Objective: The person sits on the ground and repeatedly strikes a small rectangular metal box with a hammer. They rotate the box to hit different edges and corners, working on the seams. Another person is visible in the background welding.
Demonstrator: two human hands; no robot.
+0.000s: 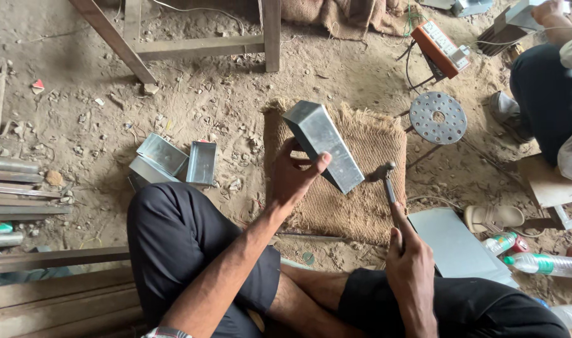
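Observation:
My left hand grips a grey sheet-metal box, holding it tilted above a burlap mat on the dirt floor. My right hand holds a small hammer by its handle, index finger along the shaft. The hammer's head hangs just right of the box's lower end, close to it but apart. I sit cross-legged in dark trousers behind the mat.
Three open metal boxes lie left of the mat. A flat metal sheet, a sandal and plastic bottles are at the right. A perforated round stool and another seated person are far right. Wooden frame legs stand beyond.

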